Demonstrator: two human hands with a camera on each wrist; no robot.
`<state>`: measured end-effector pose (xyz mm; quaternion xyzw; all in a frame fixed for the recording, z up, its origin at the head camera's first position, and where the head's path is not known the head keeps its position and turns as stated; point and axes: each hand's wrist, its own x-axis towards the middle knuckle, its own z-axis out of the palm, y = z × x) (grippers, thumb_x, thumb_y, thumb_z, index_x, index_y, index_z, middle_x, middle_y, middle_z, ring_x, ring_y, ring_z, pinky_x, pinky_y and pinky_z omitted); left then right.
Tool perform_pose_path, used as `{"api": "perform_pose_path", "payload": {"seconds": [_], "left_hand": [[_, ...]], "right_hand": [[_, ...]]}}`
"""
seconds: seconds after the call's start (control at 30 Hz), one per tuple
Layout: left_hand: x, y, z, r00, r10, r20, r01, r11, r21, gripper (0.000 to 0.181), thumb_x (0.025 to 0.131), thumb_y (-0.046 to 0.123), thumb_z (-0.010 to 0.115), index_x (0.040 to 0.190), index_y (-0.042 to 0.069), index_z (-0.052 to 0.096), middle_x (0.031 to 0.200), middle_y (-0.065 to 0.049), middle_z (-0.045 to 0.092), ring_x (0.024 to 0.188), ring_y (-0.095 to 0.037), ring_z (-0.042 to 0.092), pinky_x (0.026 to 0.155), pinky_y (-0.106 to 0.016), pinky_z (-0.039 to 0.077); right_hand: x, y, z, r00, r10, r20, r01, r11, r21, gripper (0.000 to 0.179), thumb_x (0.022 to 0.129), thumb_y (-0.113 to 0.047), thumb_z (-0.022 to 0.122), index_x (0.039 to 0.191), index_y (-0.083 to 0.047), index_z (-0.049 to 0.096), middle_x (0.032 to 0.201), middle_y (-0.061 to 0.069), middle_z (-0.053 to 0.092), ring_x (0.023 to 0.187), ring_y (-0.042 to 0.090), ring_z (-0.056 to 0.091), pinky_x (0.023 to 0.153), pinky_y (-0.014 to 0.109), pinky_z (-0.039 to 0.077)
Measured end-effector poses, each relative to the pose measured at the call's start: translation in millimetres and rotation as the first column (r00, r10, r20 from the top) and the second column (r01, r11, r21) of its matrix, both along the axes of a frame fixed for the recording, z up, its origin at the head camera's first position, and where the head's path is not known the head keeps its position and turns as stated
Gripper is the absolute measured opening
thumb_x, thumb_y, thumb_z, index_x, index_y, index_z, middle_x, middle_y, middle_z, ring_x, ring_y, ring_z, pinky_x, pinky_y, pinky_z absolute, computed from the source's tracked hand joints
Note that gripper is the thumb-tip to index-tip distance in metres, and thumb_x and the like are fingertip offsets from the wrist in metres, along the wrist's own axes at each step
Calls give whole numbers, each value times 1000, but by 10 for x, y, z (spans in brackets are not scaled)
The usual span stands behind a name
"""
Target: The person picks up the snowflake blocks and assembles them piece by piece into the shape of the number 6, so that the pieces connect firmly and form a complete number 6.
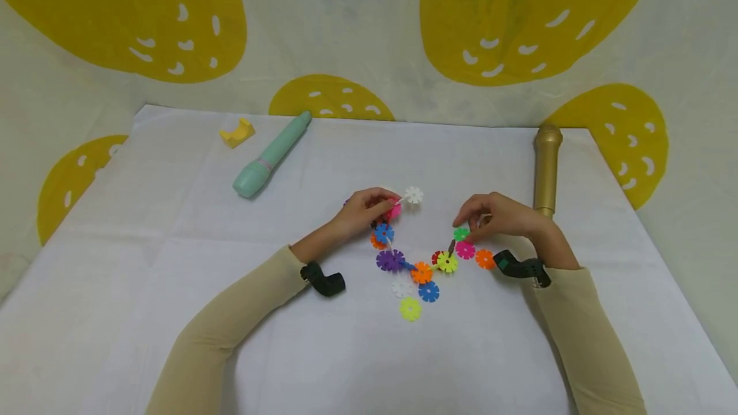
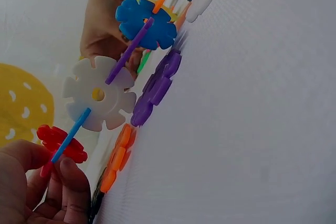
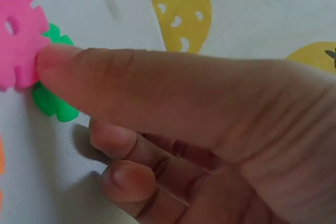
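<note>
Near the middle of the table my left hand point(image 1: 366, 207) pinches one end of a chain of notched plastic flower discs, by a pink disc point(image 1: 394, 210). The left wrist view shows a red disc point(image 2: 63, 142) at those fingertips, joined through a blue edge-on disc to a white disc point(image 2: 100, 93). From there the chain curves past a purple disc point(image 1: 391, 260) to a yellow-green disc point(image 1: 447, 262). My right hand point(image 1: 498, 218) has thumb and forefinger bent around a green disc point(image 1: 461, 234). Its thumb overlaps a magenta disc point(image 3: 18, 32); the forefinger is hidden in the right wrist view.
Loose orange point(image 1: 485, 259), blue point(image 1: 428, 291) and yellow-green point(image 1: 410, 309) discs lie near the chain. A mint microphone point(image 1: 271, 155) and a yellow cradle-shaped piece point(image 1: 237, 133) are at the back left. Behind the right hand stands a gold microphone point(image 1: 546, 168).
</note>
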<state>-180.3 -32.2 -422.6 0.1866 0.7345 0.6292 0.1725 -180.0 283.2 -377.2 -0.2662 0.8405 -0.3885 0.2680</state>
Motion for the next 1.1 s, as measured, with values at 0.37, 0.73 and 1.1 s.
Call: {"api": "perform_pose_path", "payload": {"seconds": [0.37,0.73,1.1], "left_hand": [[-19,10,-12,999,44,0,-44,999,29,26,101,13,53,114,-7,63,73,3,58,61,-10,49,58,-21,44],[-30,8,1,997,71,28,-72,997,40,25,99,19,59,107,-3,67,62,3,51,53,-11,44,57,-23,41],[-29,-7,-9,1000,18,14,-18,1000,21,29,100,18,57,117,-3,67,62,2,50,54,-11,44,58,-22,41]], "right_hand": [[6,-20,-1,999,-4,-38,5,1000,27,26,81,-7,79,104,-2,71,96,10,63,76,17,56,70,24,50],[12,-103,-67,989,75,-129,-78,997,-16,22,77,-5,82,98,-9,74,96,8,57,75,20,52,63,22,43],[-8,-145,-65,998,43,-36,-46,996,-76,12,86,-5,74,96,-4,69,82,6,65,70,18,55,63,22,48]]}}
